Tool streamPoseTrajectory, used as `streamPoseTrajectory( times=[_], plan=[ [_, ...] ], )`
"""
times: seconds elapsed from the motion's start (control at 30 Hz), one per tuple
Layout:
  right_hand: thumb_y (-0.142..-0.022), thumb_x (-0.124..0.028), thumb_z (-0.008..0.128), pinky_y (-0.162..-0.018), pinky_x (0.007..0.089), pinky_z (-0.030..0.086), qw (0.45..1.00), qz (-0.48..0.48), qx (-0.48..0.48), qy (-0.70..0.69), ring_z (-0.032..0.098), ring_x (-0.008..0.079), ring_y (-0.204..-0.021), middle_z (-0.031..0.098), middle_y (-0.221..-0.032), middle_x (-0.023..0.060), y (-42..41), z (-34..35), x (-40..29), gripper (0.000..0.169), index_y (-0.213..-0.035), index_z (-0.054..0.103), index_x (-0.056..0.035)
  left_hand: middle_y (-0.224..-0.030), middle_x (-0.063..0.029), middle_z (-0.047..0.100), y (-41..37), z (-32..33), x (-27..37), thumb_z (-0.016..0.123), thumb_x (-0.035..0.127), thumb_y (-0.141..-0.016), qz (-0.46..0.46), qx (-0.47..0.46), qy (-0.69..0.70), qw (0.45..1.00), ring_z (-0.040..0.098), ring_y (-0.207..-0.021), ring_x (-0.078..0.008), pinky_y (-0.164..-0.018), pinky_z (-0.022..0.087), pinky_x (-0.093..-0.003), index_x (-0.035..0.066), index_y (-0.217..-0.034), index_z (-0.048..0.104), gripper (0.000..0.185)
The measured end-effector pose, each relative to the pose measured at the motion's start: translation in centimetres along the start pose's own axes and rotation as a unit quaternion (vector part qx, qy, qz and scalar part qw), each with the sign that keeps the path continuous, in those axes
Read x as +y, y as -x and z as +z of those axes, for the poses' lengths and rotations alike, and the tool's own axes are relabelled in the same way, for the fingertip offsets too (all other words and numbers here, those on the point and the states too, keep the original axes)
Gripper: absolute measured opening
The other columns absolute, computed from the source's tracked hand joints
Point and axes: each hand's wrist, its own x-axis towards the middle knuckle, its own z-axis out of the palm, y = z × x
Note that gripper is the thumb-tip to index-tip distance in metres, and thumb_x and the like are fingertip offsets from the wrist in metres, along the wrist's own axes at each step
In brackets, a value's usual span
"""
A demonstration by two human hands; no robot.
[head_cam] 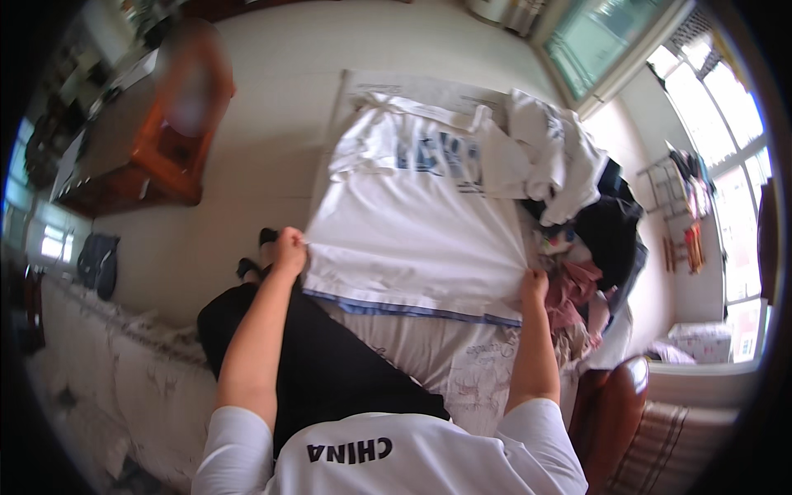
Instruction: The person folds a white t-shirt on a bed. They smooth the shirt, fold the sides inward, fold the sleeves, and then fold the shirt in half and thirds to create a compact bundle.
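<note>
A white T-shirt (408, 229) with blue print across its chest lies spread in front of me, its collar end away from me. At the shirt's left side, my left hand (291, 249) pinches the fabric near the hem. My right hand (534, 286) grips the opposite side edge at about the same height. The cloth is drawn taut between both hands, with creases running from the right one. Along the near hem shows a blue strip. The sleeves lie loosely bunched at the far end.
Against the shirt's far right rests a crumpled white garment (544, 148). Beyond it is a pile of dark clothes (609, 232) and a pink garment (572, 291). A patterned cover (476, 377) lies beneath. Wooden furniture (167, 167) stands left; a wooden armrest (609, 402) is close at right.
</note>
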Motion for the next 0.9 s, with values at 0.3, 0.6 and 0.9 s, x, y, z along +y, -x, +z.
streamPoseTrajectory(
  times=[0.3, 0.6, 0.9],
  plan=[
    [-0.078, -0.039, 0.067, -0.062, 0.0343, 0.046, 0.999, 0.024, -0.035, 0.018, 0.057, 0.0238, -0.062, 0.06, -0.067, 0.0138, 4.2, -2.1, -1.4, 0.043, -0.077, 0.06, 0.0033, -0.08, -0.0026, 0.06, 3.2, -2.9, 3.3, 0.052, 0.024, -0.091, -0.294, -0.193, 0.259, 0.9, 0.056, -0.068, -0.0116, -0.061, 0.046, -0.0273, 0.004, -0.1, 0.057, 0.022],
    [-0.069, -0.028, 0.074, -0.055, 0.0364, 0.042, 0.993, -0.066, -0.042, 0.09, 0.051, 0.0224, -0.054, 0.053, -0.058, 0.0123, 6.4, -3.6, -1.5, 0.036, -0.066, 0.055, 0.0028, -0.078, -0.0079, 0.063, 5.5, -2.5, 3.5, 0.058, 0.022, -0.083, -0.131, -0.227, 0.052, 0.964, 0.057, -0.071, -0.0148, -0.066, 0.045, -0.03, -0.003, -0.09, 0.063, 0.027],
    [-0.074, -0.019, 0.068, -0.057, 0.0351, 0.043, 0.998, -0.026, -0.03, 0.044, 0.052, 0.0235, -0.054, 0.056, -0.061, 0.0127, 6.3, -4.1, -0.7, 0.026, -0.07, 0.056, 0.0037, -0.07, -0.0126, 0.063, 7.2, -3.4, 6.5, 0.063, 0.022, -0.076, -0.101, -0.174, -0.003, 0.979, 0.061, -0.067, -0.0228, -0.063, 0.047, -0.0336, 0.0, -0.079, 0.064, 0.022]
  ],
)
